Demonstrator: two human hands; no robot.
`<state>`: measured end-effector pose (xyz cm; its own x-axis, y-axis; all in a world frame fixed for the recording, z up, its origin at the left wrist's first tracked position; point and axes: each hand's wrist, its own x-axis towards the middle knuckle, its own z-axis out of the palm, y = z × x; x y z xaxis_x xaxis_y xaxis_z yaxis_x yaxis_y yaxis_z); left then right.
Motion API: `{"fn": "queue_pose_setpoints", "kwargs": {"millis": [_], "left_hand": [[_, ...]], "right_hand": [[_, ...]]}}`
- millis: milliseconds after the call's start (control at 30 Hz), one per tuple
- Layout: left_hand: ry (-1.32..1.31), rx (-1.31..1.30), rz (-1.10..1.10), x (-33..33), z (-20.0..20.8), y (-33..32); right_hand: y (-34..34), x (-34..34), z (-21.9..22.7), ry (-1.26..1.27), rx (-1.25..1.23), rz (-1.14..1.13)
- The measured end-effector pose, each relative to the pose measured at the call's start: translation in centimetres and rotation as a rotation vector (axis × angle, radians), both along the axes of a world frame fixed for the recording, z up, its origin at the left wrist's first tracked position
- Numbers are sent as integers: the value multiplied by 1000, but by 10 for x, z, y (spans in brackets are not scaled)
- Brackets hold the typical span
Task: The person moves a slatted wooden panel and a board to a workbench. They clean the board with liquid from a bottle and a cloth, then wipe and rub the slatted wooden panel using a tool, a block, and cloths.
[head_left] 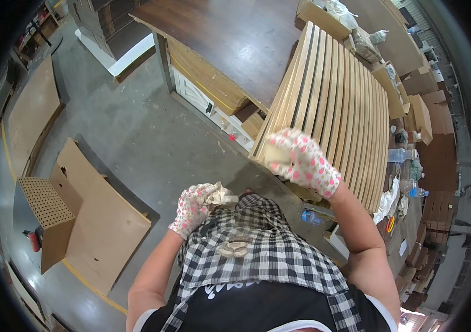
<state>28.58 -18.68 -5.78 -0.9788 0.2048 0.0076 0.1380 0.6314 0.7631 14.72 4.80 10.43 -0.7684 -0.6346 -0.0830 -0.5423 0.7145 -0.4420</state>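
A row of light wooden slats [335, 105] with dark gaps between them lies slanted on the workbench at the right. At its near left corner is my right hand [304, 163], in a white glove with pink dots, its fingers closed around a pale cream block or pad [275, 156]. That pad is at the slats' ends; whether it touches them I cannot tell. My left hand [192, 207], gloved alike, is in front of my checked apron [257, 254]. It grips a crumpled off-white cloth [218, 195], with a small white cylindrical end [231, 199] sticking out beside it.
A dark brown tabletop [230, 41] stands beyond the slats. Plastic bottles [401, 155], yellow-handled scissors [390, 224] and cardboard boxes [419, 116] line the right side. Large brown boards [100, 216] and a perforated panel [46, 202] are on the floor at left.
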Motion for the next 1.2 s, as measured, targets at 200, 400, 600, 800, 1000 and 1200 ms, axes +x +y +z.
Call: {"fn": "queue_pose_setpoints", "kwargs": {"millis": [200, 400, 600, 800, 1000, 1200], "left_hand": [[-26, 31, 16, -20, 1, 8], [-15, 72, 113, -40, 5, 32], [-29, 12, 216, -49, 1, 54], [-73, -28, 286, -48, -5, 65], [-212, -32, 390, -47, 5, 76], [-316, -41, 457, -39, -1, 76]], "right_hand": [[7, -11, 2, 191, -88, 253], [14, -52, -1, 133, -56, 250], [29, -147, 4, 169, -44, 215], [54, -280, 1, 227, 55, 112], [80, -416, -8, 420, 147, -54], [84, -469, -2, 432, 93, -380]]}}
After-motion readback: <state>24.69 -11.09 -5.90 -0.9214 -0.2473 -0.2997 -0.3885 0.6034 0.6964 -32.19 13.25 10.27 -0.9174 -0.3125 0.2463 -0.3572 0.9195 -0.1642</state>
